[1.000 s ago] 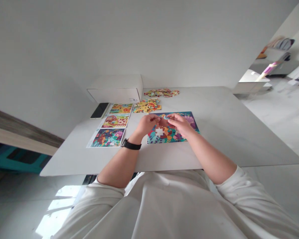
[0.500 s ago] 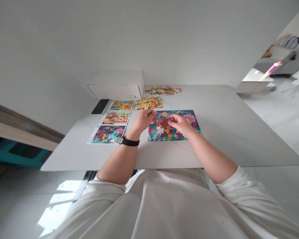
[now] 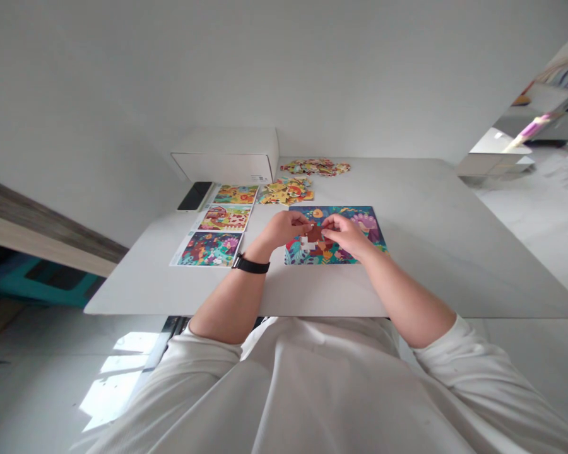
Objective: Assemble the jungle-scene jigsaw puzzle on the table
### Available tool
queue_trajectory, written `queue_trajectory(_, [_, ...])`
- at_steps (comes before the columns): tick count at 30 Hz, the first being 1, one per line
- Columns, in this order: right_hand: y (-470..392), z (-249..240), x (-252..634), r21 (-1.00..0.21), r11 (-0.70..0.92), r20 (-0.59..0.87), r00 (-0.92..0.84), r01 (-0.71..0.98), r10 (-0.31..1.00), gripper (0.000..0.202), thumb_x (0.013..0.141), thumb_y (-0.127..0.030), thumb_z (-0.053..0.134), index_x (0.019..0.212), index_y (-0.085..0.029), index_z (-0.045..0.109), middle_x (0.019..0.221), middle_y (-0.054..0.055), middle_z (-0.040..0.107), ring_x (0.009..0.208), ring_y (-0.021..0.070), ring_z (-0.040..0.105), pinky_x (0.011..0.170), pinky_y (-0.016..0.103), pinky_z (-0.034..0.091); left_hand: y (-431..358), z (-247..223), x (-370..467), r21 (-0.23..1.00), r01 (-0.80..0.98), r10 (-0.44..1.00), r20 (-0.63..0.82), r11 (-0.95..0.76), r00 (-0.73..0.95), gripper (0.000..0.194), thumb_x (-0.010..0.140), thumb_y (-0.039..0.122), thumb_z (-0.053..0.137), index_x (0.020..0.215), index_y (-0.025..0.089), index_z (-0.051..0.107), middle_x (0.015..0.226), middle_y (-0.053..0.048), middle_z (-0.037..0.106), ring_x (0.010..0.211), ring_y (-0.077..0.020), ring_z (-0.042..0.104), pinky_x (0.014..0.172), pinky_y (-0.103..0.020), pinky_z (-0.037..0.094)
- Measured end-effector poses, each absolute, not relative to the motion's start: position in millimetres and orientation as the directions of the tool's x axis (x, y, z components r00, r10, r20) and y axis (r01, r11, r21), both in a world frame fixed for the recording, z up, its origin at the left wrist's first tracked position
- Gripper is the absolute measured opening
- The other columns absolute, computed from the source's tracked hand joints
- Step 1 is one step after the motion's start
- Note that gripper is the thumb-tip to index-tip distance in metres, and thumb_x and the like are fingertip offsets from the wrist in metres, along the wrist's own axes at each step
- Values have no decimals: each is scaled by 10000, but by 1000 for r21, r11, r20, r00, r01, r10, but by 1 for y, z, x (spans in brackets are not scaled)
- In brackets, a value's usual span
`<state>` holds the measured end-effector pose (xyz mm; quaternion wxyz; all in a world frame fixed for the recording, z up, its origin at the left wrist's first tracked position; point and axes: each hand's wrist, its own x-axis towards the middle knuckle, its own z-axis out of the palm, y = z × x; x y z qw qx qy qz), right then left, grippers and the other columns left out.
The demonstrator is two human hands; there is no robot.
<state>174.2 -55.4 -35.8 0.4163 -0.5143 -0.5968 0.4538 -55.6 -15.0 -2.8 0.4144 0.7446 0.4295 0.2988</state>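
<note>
A mostly assembled jigsaw puzzle (image 3: pixel 364 234) in dark blue, green and purple lies on the table, with a pale gap in its left half. A brown puzzle piece (image 3: pixel 315 234) is over this gap, between my two hands. My right hand (image 3: pixel 344 234) pinches its right side with thumb and fingers. My left hand (image 3: pixel 288 228), wearing a black wristband, reaches in from the left with its fingertips closed together at the piece's upper left edge. Whether the piece touches the board I cannot tell.
Three picture sheets (image 3: pixel 210 249) lie in a column on the left, beside a phone (image 3: pixel 195 196). A white box (image 3: pixel 223 165) stands against the wall. Two piles of loose pieces, a nearer yellowish pile (image 3: pixel 286 191) and a farther pile (image 3: pixel 315 167), lie behind the puzzle.
My left hand has moved right and a little down to the brown piece. My right hand stays at the piece. The whole view has shifted slightly.
</note>
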Motion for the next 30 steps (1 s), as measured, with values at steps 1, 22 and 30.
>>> queue_trajectory(1, [-56, -35, 174, -971, 53, 23, -128, 234, 992, 191, 822, -345, 790, 952, -265, 675, 872, 6, 707, 781, 195, 686, 743, 356, 618, -15, -3, -56, 872, 395, 887, 89, -289, 453, 329, 770, 494, 805, 841, 174, 773, 736, -42, 777, 656, -184, 680, 563, -256, 460])
queue_trajectory(22, [-56, -30, 174, -999, -16, -20, -99, 37, 995, 267, 754, -380, 828, 877, -257, 624, 828, -21, 680, 783, 185, 682, 741, 331, 619, -15, -10, -49, 934, 281, 868, 57, -221, 493, 373, 823, 510, 837, 929, 171, 723, 866, -96, 804, 740, -194, 726, 632, -273, 527])
queue_trajectory(30, [-61, -23, 170, -986, -169, -166, -117, -13, 979, 298, 758, -299, 873, 830, -233, 591, 767, -19, 699, 727, 174, 715, 715, 309, 614, -16, -4, -49, 950, 274, 904, 19, -149, 428, 226, 821, 304, 818, 931, 172, 671, 771, -41, 767, 691, -168, 716, 608, -250, 527])
